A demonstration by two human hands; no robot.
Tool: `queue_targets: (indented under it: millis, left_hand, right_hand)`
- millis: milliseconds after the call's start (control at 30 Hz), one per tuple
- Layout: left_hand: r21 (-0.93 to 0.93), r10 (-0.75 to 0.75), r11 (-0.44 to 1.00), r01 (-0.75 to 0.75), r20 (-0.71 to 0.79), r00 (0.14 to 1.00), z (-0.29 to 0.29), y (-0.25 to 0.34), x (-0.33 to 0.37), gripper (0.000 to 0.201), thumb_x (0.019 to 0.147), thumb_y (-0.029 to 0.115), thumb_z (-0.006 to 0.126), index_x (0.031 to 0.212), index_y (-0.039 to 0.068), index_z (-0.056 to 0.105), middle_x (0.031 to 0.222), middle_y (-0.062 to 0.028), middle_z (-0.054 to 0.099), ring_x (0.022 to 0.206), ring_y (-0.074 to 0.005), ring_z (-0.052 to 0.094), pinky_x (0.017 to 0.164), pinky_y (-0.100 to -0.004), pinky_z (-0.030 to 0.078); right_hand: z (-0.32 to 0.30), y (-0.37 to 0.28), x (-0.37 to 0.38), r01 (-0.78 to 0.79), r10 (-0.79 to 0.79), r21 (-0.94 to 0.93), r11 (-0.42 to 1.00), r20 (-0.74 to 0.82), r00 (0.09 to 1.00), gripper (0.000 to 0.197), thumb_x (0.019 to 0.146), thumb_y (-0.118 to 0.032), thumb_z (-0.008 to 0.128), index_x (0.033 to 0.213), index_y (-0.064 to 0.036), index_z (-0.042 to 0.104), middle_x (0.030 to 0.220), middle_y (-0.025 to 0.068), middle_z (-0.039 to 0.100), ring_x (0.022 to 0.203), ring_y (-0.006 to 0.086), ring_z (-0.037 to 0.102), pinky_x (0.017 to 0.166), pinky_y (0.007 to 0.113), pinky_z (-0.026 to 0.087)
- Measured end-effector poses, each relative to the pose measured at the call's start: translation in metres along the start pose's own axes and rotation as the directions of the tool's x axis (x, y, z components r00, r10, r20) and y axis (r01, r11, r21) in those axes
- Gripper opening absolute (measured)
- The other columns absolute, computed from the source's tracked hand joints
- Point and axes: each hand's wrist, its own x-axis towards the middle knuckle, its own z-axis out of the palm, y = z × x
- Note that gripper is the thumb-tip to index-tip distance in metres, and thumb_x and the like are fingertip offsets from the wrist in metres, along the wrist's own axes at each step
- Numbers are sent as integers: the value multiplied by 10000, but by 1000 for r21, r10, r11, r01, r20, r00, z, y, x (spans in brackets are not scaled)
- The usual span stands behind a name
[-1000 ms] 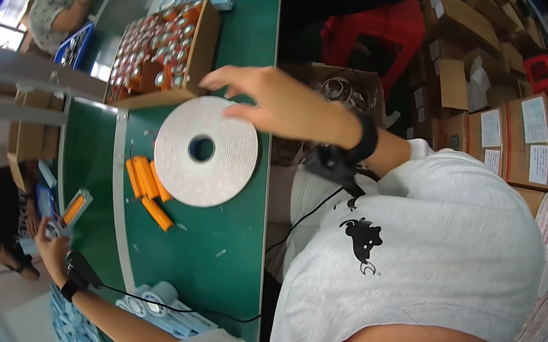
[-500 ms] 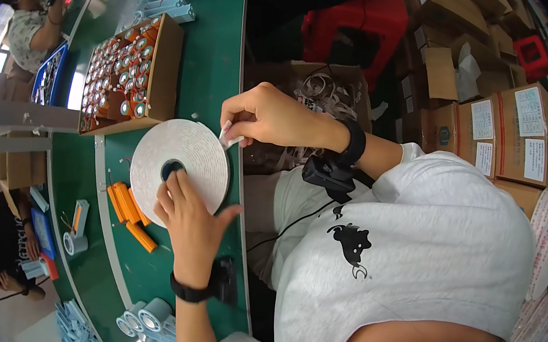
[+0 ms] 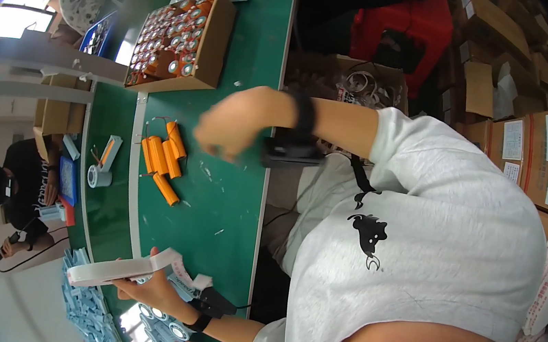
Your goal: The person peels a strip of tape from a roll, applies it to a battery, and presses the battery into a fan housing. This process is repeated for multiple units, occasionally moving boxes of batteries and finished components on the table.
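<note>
Tape roll [image 3: 110, 272], tipped nearly edge-on at the scene's left, sits in the left hand [image 3: 161, 295], which I see partly curled about it; the right hand [image 3: 230, 126], loosely bent over the green table [image 3: 214, 208] near the orange packs [image 3: 156, 155], is too blurred to tell whether it grips anything. I judge the roll firm and fairly heavy, its loose end [image 3: 203, 281] limp, perhaps tacky; I'd hold the rim.

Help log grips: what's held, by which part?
The left hand holds the white tape roll; the exact grip is hidden. The right hand is too blurred to tell.
</note>
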Motion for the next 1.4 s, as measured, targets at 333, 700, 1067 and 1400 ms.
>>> queue_targets:
  millis: [333, 700, 1067, 1400]
  left_hand:
    - [99, 242, 967, -235, -63, 968, 19, -13, -25, 689, 543, 295, 819, 1072, 7, 484, 1055, -93, 528, 986, -261, 366, 859, -405, 319]
    - [-344, 93, 937, -64, 68, 993, 29, -4, -27, 710, 555, 104, 793, 1140, 7, 402, 1056, -90, 553, 1061, -271, 451, 964, -406, 331]
    - [-72, -5, 997, 11, 75, 997, 36, -7, -39, 845, 528, 190, 810, 1204, -34, 355, 1153, -168, 443, 1077, -331, 391, 914, -439, 340]
    - [47, 32, 998, -33, 32, 999, 42, -11, -38, 872, 518, 197, 816, 1208, -82, 364, 1183, -212, 423, 1101, -364, 377, 919, -427, 313]
  right_hand:
    - [38, 5, 103, -180, 312, 259, 949, -684, 660, 646, 652, -114, 663, 1163, 67, 312, 834, 229, 572, 747, 295, 608, 627, 378, 487]
    - [16, 13, 48, 535, -105, 266, 802, -818, 565, 732, 739, -17, 607, 1348, -90, 209, 844, 54, 560, 728, 185, 531, 761, 269, 441]
    - [-40, -16, 71, 607, -158, 252, 754, -827, 539, 711, 772, -29, 599, 1342, -4, 174, 946, 137, 615, 810, 176, 586, 746, 223, 464]
    - [4, -66, 75, 613, -35, 726, 310, -636, 771, 326, 766, -101, 634, 1034, 63, 547, 850, 127, 618, 735, 185, 590, 666, 231, 466]
